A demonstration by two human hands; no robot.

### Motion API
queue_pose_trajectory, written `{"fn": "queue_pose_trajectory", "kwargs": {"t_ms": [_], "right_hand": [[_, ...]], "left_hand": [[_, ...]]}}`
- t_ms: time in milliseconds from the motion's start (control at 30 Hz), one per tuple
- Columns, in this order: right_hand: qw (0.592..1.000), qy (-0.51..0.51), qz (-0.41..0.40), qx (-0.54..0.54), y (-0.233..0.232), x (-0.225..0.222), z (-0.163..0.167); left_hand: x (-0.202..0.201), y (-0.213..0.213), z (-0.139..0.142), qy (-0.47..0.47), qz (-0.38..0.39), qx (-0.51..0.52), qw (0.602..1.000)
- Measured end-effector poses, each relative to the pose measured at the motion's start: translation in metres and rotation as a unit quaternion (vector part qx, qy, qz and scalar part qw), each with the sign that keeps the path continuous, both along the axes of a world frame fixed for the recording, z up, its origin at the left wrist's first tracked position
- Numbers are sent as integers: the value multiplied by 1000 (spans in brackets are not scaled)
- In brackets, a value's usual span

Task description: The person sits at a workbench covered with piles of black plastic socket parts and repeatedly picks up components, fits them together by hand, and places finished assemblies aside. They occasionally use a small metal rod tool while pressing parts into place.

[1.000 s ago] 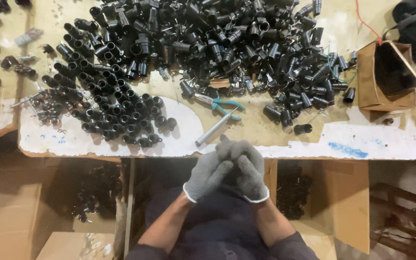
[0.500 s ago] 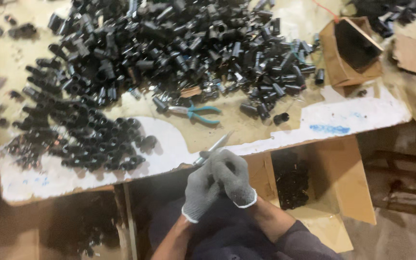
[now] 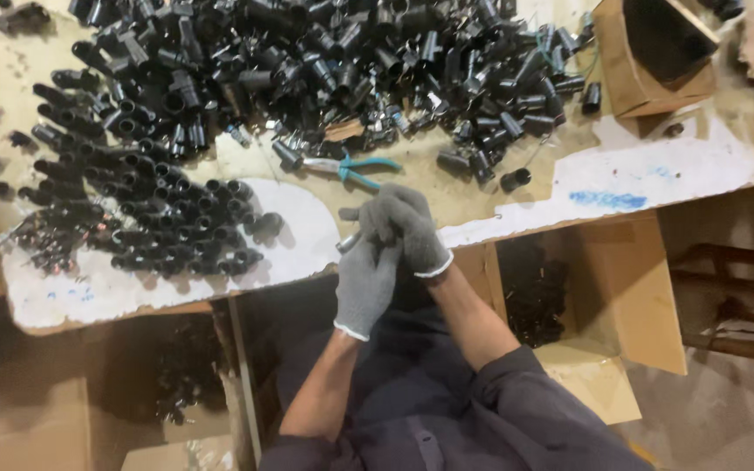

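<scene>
Both my hands wear grey knit gloves and meet at the near edge of the workbench (image 3: 639, 174). My right hand (image 3: 403, 222) is folded over the fingers of my left hand (image 3: 366, 281). A short silvery metal rod (image 3: 348, 242) pokes out to the left between them, most of it hidden inside the grip. Teal-handled pliers (image 3: 353, 167) lie on the bench just beyond my hands. A large heap of black plastic tube fittings (image 3: 325, 61) covers the bench behind them.
More black fittings stand in rows on the white patch at the left (image 3: 176, 227). An open cardboard box (image 3: 647, 52) sits at the far right of the bench. Cardboard boxes (image 3: 604, 296) holding black parts stand under the bench beside my legs.
The rod lay on the bench in front of my clasped hands; now my hands cover it and only its end shows. The view has tilted and swung to the right.
</scene>
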State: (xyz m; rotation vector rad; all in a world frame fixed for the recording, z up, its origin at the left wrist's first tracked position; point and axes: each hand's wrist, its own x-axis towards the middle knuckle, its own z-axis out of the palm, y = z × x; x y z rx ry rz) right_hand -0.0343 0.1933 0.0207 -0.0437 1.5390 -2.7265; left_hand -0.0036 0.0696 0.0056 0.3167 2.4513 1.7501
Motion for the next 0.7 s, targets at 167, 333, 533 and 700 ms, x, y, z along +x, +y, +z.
{"fn": "queue_pose_trajectory", "kwargs": {"t_ms": [167,333,533,700], "right_hand": [[1000,-8,-5,-10,-1,4,4],[1000,6,-13,-15,-6,1,0],[997,10,-70,7,-9,7,-1],[994,11,-98,49,-16,10,6]], "left_hand": [[-11,-10,9,-12,-52,4,999],[-6,-5,1,24,8,-25,999],[-3,-4,-3,102,10,8,995],[2,2,2,144,62,12,987]]}}
